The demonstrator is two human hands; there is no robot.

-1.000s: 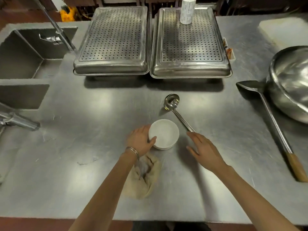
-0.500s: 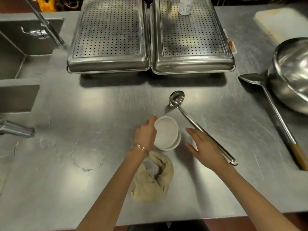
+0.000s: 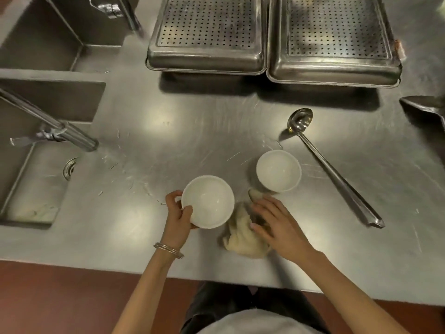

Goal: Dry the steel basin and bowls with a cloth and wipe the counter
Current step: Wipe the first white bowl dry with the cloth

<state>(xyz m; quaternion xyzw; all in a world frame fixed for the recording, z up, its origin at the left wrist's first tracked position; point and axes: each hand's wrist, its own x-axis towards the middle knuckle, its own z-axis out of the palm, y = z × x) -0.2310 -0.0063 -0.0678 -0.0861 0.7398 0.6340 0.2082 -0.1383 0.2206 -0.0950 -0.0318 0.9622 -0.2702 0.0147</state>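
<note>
Two white bowls are in the head view. My left hand [image 3: 179, 218] grips the rim of the nearer bowl [image 3: 208, 201] at its left side, just above the steel counter [image 3: 168, 141]. A second white bowl [image 3: 278, 170] stands on the counter to the right. Between them lies a crumpled beige cloth [image 3: 240, 233]. My right hand [image 3: 277, 224] rests on the cloth with fingers spread over it, covering its right part. Water streaks mark the counter left of the bowls.
A steel ladle [image 3: 332, 167] lies right of the bowls. Two perforated steel trays [image 3: 207, 34] [image 3: 334, 37] stand at the back. Sinks [image 3: 36, 186] with a faucet [image 3: 53, 126] are on the left. A spatula blade [image 3: 423, 107] shows at the right edge.
My left hand has lifted the top bowl off the stack and brought it left and nearer. My right hand has moved from beside the ladle handle onto the cloth.
</note>
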